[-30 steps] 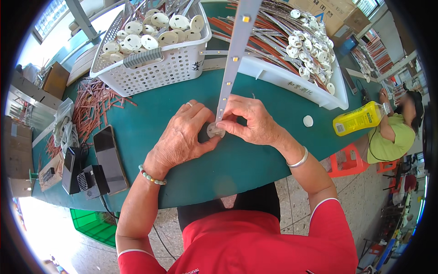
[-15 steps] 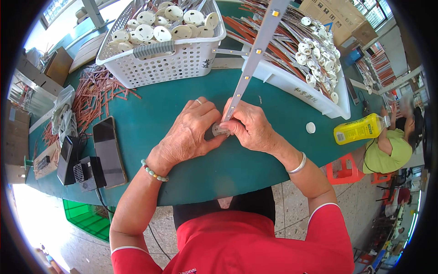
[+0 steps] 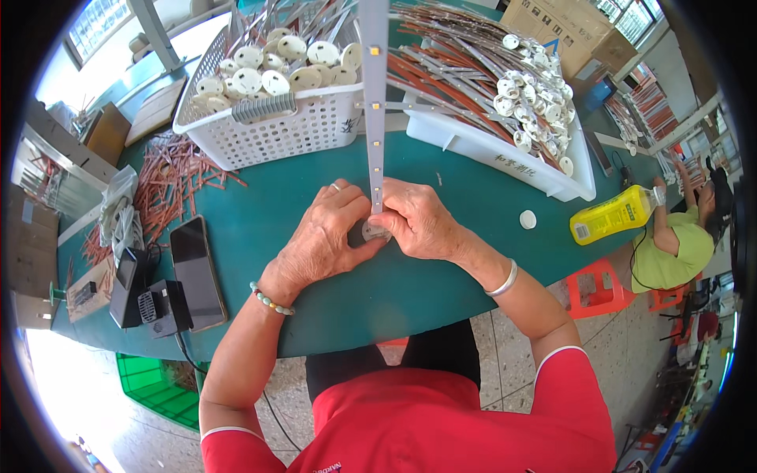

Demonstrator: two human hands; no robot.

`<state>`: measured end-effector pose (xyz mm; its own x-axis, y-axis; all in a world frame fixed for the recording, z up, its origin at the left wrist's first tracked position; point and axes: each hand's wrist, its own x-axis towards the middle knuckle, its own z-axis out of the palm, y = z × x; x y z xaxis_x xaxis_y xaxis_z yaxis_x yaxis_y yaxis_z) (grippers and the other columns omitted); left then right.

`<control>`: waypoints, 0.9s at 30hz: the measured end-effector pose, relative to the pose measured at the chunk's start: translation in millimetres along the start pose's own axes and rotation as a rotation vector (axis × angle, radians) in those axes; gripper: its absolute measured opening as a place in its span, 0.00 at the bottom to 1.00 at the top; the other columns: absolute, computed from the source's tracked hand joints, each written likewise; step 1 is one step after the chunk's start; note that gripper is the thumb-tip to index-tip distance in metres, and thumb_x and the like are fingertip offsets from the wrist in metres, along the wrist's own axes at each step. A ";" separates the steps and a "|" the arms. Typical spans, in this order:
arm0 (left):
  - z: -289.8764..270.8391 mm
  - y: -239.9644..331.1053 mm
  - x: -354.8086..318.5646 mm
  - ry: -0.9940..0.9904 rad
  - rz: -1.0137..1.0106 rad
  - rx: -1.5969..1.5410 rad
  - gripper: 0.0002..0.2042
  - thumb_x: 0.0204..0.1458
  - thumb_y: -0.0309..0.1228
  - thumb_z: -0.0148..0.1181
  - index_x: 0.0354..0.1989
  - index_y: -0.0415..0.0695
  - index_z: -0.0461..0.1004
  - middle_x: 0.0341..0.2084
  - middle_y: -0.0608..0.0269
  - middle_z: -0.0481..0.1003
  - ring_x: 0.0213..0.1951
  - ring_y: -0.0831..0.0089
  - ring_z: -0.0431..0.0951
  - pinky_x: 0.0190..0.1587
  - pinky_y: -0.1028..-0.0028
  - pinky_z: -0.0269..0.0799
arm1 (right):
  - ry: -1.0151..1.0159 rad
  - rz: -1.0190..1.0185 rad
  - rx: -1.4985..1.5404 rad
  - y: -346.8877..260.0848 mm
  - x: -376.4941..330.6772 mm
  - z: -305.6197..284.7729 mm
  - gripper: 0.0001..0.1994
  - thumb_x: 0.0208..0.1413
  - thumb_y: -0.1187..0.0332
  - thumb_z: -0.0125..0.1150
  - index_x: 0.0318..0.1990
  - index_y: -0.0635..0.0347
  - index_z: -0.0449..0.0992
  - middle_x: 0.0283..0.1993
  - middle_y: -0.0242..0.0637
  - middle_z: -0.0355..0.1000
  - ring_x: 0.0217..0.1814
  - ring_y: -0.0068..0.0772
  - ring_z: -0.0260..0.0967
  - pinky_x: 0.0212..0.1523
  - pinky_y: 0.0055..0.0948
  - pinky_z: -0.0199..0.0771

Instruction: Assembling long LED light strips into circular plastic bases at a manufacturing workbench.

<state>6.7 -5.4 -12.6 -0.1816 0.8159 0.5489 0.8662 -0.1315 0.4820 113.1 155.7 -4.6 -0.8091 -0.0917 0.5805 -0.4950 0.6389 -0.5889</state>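
Note:
A long rigid LED light strip (image 3: 377, 142) stands nearly upright over the green table, its lower end between my hands. My right hand (image 3: 424, 222) is closed on that end, thumb and fingers pinching it. Under it sits a small round disc (image 3: 371, 232), partly covered by fingers. My left hand (image 3: 319, 235) is closed around the disc's left side, its thumb along the near edge. Both hands rest at the table's middle, and the fingers hide how strip and disc meet.
A white perforated basket (image 3: 296, 130) holds strips with round discs; a white tray (image 3: 505, 150) beside it holds more. A phone (image 3: 197, 272), black devices (image 3: 162, 303) and reddish scraps (image 3: 169, 181) lie left. Right are a white cap (image 3: 527, 219), yellow bottle (image 3: 611, 218) and a person (image 3: 674, 252).
The strip has swung from leaning right to nearly upright, its top moving left. Both hands keep their hold; the right hand has shifted slightly left.

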 end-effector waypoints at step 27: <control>0.4 1.6 2.4 -0.003 -0.273 -0.323 0.22 0.53 0.41 0.65 0.52 0.40 0.73 0.35 0.59 0.78 0.44 0.59 0.75 0.52 0.63 0.70 | 0.483 0.545 0.725 -13.0 40.6 -55.4 0.09 0.64 0.66 0.57 0.39 0.63 0.71 0.29 0.36 0.73 0.24 0.26 0.73 0.23 0.24 0.73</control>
<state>7.8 -3.4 -10.8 -0.3823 0.8467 0.3701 0.5965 -0.0797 0.7986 104.2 185.9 57.8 -0.8464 0.4925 0.2028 -0.3010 -0.1282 -0.9450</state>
